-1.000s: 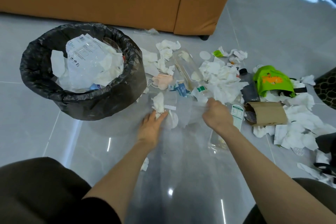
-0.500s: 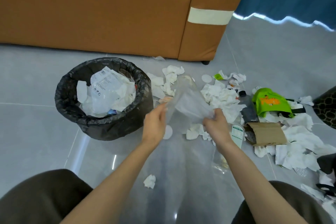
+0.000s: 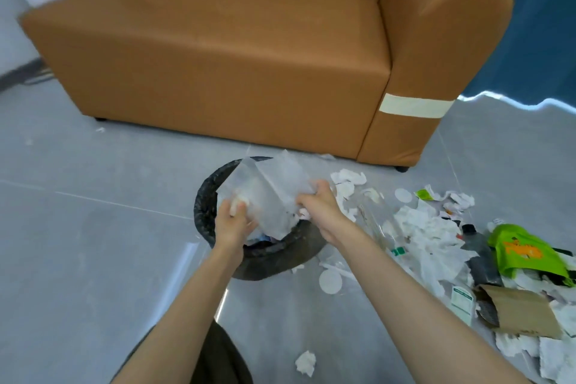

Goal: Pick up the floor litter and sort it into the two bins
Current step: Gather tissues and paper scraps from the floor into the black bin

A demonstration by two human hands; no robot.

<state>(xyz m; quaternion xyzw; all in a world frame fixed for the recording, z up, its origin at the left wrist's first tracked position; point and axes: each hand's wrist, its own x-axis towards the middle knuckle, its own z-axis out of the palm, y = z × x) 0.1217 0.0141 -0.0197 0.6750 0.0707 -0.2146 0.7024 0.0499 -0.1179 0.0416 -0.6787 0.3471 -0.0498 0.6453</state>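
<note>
The clear plastic wrapper is, I judge, very light and soft. It has no stiffness of its own and folds wherever it is pressed. It is probably a little slippery, and it may spring open or catch air when released, so the best hold is at its lower edges, bunched in the fingers. It is not fragile.

It looks milky and half transparent, with a crease down the middle, and its upper part stands above the hands. It hangs directly over the mouth of the black-lined bin. The left hand grips its lower left corner with curled fingers, and the right hand clenches its right edge.

On the grey floor to the right lie white tissues, a green bag and a piece of cardboard. One crumpled tissue lies apart, nearer the person. A brown sofa stands behind the bin.
</note>
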